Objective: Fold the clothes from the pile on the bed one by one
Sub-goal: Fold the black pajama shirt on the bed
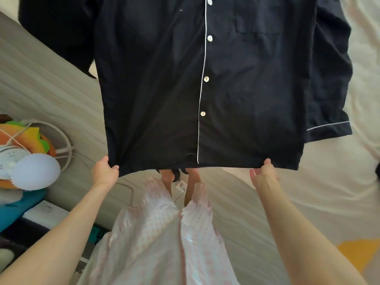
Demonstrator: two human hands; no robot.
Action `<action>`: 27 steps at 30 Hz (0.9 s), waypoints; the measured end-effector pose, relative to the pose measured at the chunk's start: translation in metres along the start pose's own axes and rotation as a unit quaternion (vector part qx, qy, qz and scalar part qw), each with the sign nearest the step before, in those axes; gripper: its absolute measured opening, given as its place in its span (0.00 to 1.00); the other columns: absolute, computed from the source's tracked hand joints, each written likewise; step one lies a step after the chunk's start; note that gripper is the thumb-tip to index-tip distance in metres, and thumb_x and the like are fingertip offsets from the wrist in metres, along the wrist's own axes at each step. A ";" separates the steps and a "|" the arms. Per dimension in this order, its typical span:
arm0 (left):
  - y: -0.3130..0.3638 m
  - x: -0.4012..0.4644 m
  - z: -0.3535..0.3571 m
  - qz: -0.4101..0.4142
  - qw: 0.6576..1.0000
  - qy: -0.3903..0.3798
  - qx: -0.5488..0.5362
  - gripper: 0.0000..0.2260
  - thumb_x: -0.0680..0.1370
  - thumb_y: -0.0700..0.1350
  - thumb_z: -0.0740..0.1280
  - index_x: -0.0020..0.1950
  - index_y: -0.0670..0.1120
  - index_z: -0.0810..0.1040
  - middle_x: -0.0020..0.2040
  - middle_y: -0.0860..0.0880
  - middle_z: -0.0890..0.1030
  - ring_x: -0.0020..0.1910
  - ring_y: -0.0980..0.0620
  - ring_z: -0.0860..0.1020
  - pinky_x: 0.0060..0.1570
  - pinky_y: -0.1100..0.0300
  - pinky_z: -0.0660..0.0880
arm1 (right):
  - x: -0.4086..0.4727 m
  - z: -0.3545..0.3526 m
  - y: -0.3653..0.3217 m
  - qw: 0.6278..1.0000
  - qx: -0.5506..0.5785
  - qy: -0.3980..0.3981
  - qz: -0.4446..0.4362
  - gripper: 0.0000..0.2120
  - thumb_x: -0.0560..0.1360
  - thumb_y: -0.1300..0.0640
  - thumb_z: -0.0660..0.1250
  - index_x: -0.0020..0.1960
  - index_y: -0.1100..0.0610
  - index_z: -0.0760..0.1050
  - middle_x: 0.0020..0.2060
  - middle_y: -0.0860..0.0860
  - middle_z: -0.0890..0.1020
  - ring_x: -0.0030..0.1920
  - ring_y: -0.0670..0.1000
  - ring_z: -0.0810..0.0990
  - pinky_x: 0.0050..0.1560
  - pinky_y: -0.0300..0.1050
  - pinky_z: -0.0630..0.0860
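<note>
A dark navy pajama shirt (156,83) with white piping, white buttons and a chest pocket is spread out in front of me, front side up, hem toward me. My left hand (103,171) pinches the hem's left corner. At the hem's right end my right hand (264,172) pinches the fabric near the corner. One sleeve with a piped cuff (329,128) hangs along the shirt's right side over the cream bed sheet (359,161). The shirt's collar end runs out of view at the top.
Wood-grain floor (47,93) lies to the left. At the left edge stand a white fan (35,169), a colourful plush toy (24,132) and a white box (47,212). My pink-patterned trousers (164,233) and feet are below the hem. A dark item (378,171) sits at the right edge.
</note>
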State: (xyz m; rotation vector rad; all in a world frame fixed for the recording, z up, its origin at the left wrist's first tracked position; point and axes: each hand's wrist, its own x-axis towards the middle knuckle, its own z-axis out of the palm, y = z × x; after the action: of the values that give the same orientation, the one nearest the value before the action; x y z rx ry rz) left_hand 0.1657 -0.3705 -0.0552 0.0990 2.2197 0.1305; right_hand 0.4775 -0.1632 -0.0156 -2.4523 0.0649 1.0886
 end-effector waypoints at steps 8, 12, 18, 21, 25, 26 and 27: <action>0.045 -0.026 0.089 -0.157 0.918 -0.221 -0.289 0.18 0.79 0.37 0.62 0.69 0.39 0.68 0.66 0.40 0.73 0.63 0.43 0.72 0.57 0.53 0.71 | -0.025 0.024 0.063 0.973 -0.090 -0.192 0.091 0.12 0.78 0.47 0.63 0.55 0.54 0.70 0.47 0.51 0.75 0.50 0.49 0.75 0.52 0.46 0.73; 0.096 -0.039 0.130 -0.165 0.814 -0.355 -0.430 0.17 0.81 0.41 0.61 0.69 0.41 0.67 0.60 0.43 0.77 0.63 0.46 0.74 0.65 0.47 0.68 | -0.029 0.043 0.076 0.965 -0.032 -0.223 0.136 0.17 0.78 0.54 0.64 0.64 0.58 0.69 0.56 0.55 0.76 0.60 0.52 0.73 0.56 0.48 0.73; 0.113 -0.041 0.151 -0.221 0.788 -0.306 -0.486 0.13 0.78 0.41 0.65 0.62 0.42 0.72 0.49 0.43 0.80 0.47 0.47 0.79 0.43 0.53 0.75 | -0.020 0.043 0.079 0.972 -0.111 -0.192 0.075 0.17 0.77 0.62 0.65 0.65 0.60 0.69 0.58 0.56 0.78 0.57 0.52 0.77 0.55 0.46 0.74; 0.094 -0.047 0.152 -0.208 0.803 -0.297 -0.474 0.15 0.76 0.44 0.68 0.61 0.42 0.72 0.50 0.44 0.81 0.49 0.48 0.79 0.48 0.54 0.74 | -0.022 0.035 0.076 0.972 -0.147 -0.179 0.042 0.17 0.77 0.63 0.66 0.64 0.66 0.68 0.59 0.60 0.77 0.55 0.53 0.78 0.50 0.42 0.74; 0.088 -0.064 0.147 -0.191 0.856 -0.290 -0.384 0.06 0.79 0.48 0.65 0.48 0.46 0.76 0.46 0.47 0.81 0.47 0.50 0.78 0.58 0.51 0.72 | -0.026 0.028 0.074 0.969 -0.161 -0.187 0.022 0.12 0.77 0.64 0.66 0.59 0.63 0.71 0.39 0.52 0.75 0.41 0.48 0.76 0.44 0.41 0.73; 0.088 -0.066 0.146 -0.192 0.862 -0.288 -0.371 0.06 0.79 0.47 0.64 0.47 0.46 0.76 0.47 0.48 0.81 0.48 0.50 0.78 0.59 0.50 0.72 | -0.030 0.028 0.073 0.969 -0.162 -0.187 0.025 0.03 0.77 0.64 0.66 0.49 0.57 0.73 0.40 0.52 0.75 0.40 0.47 0.76 0.42 0.40 0.73; 0.089 -0.067 0.146 -0.196 0.863 -0.288 -0.366 0.06 0.80 0.47 0.63 0.48 0.47 0.77 0.48 0.48 0.81 0.50 0.49 0.78 0.60 0.50 0.72 | -0.030 0.028 0.073 0.968 -0.172 -0.184 0.018 0.08 0.77 0.63 0.66 0.42 0.55 0.71 0.39 0.52 0.76 0.39 0.47 0.76 0.41 0.39 0.73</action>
State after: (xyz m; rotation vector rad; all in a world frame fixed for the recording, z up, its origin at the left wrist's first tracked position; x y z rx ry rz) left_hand 0.3245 -0.2816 -0.0792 -0.6497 1.4303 0.6193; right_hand 0.4213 -0.2209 -0.0387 -2.4968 -0.2140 1.6737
